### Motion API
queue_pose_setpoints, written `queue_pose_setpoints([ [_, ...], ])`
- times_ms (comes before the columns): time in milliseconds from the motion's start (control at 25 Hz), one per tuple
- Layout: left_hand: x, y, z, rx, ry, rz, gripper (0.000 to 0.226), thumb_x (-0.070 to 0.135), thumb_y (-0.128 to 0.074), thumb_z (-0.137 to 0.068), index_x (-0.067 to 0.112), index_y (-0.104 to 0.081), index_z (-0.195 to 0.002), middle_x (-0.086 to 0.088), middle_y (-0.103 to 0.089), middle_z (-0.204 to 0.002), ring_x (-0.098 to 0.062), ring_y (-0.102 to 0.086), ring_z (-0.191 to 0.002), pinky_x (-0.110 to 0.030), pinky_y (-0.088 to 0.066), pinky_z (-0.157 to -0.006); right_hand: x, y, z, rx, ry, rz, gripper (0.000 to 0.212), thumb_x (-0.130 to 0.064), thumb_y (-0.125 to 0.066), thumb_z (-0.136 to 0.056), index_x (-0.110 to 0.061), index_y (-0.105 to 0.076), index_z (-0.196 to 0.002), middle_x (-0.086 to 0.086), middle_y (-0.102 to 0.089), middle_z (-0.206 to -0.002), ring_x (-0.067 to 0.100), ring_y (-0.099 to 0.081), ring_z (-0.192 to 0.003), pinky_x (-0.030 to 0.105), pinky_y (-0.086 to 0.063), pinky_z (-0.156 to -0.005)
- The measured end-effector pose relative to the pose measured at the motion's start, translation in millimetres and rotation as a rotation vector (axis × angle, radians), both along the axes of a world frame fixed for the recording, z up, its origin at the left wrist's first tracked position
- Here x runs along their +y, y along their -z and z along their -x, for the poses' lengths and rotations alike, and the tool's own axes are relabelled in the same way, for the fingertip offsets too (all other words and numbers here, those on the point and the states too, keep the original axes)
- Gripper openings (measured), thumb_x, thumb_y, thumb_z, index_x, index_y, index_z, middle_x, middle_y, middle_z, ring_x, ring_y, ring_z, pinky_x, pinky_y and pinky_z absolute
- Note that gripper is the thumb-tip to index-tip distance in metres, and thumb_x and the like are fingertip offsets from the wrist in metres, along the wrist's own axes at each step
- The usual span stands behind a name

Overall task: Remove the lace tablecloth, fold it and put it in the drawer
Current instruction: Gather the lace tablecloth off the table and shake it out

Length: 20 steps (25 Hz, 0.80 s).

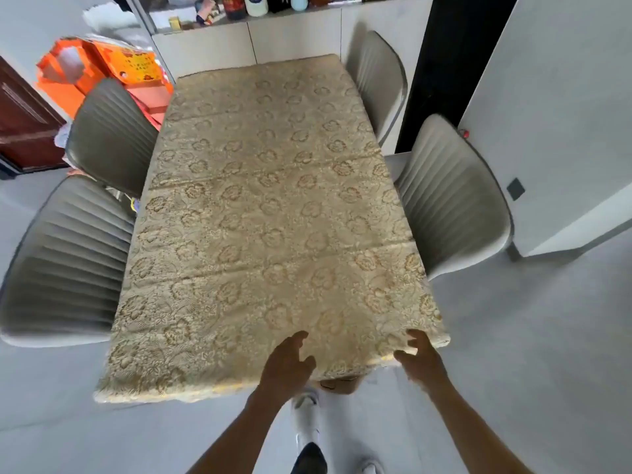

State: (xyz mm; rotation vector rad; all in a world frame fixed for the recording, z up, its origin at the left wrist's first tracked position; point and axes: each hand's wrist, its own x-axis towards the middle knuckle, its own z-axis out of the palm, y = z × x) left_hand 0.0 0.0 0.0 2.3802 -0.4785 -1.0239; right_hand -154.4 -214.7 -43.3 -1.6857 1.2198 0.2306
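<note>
A beige and gold lace tablecloth (266,213) with a flower pattern lies flat over the whole dining table, its edges hanging over the sides. My left hand (289,364) is at the cloth's near edge, right of the middle, with its fingers loosely curled over the lace and nothing held. My right hand (419,357) is at the near right corner, thumb and fingers spread apart just beside the cloth's edge. No drawer can be picked out.
Two grey ribbed chairs stand on the left (68,261) (109,131) and two on the right (451,200) (376,80). A white cabinet (294,39) with bottles on top stands behind the table. Orange boxes (113,70) are piled at the back left. My shoes (306,415) are on the grey floor.
</note>
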Motion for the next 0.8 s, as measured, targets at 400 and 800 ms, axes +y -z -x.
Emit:
queue_pose_setpoints([
  [400, -32, 76, -15, -0.399, 0.614, -0.437, 0.093, 0.04, -0.058, -0.091, 0.019, 0.006, -0.155, -0.02, 0.007, -0.162, -0.042, -0.006, -0.146, -0.053, -0.023, -0.114, -48, 36, -24, 0.319, 0.21, -0.032, 0.092, -0.041, -0.088, -0.069, -0.016, -0.038, -0.142, 0.011, -0.06, -0.119, 0.032, -0.063, -0.103, 0.043, -0.054, -0.087],
  [800, -3, 45, 31, -0.35, 0.432, -0.156, 0.014, 0.016, -0.052, -0.09, 0.024, -0.049, -0.101, 0.002, -0.06, -0.092, -0.024, -0.061, -0.095, -0.034, -0.043, -0.071, -32, -14, 32, 0.324, -0.038, 0.281, 0.015, -0.029, -0.06, -0.082, -0.015, -0.065, -0.085, -0.001, -0.064, -0.08, 0.021, -0.061, -0.08, 0.028, -0.043, -0.068],
])
